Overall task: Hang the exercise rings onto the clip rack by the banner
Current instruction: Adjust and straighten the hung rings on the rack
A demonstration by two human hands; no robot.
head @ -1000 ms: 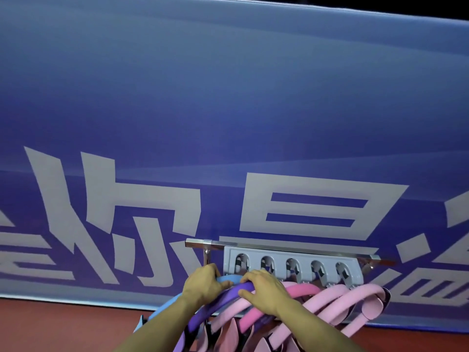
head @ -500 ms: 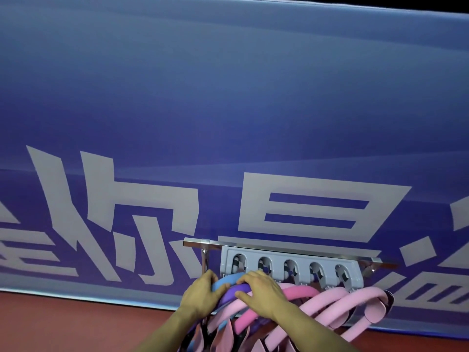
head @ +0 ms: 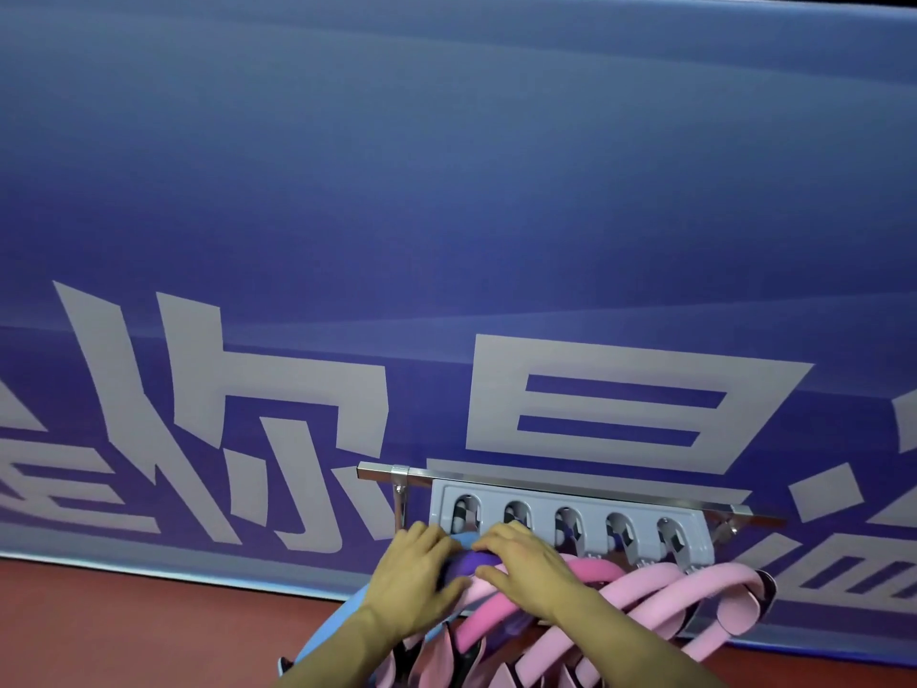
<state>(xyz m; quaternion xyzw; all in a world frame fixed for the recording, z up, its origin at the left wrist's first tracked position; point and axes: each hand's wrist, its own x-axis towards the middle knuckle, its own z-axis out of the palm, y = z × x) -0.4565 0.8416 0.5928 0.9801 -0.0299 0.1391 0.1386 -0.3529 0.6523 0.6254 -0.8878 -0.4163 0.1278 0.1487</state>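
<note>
**Exercise rings at clip rack, both hands applied**

Exercise rings [head: 645,588] are listed as a bunch of padded hoops gathered below and in front of the clip rack [head: 575,523], their upper arcs lying just under its lower edge. Colours recorded: pale pink (the majority, fanned toward the right), one deeper pink ring [head: 501,613], one purple ring [head: 464,563] and one light blue ring [head: 342,623] at the far left. Whether any ring is seated in a clip cannot be told.

Clip rack: grey plastic plate with five arched slots in a row, fixed to a metal bar [head: 387,473] running along its top edge; a thin metal post descends from the bar at the left end.

Left hand [head: 417,578]: fingers curled over the blue and purple rings, grasping them just below the leftmost slot.

Right hand [head: 526,563]: laid over the tops of the purple and pink rings, fingers bent down across them (fingertips reaching toward the left hand); a true grasp cannot be confirmed, since the underside is hidden.

Banner [head: 446,191]: large blue sheet with big pale characters, set directly behind the rack.

Floor [head: 149,628]: reddish-brown strip visible below the banner's lower edge.
</note>
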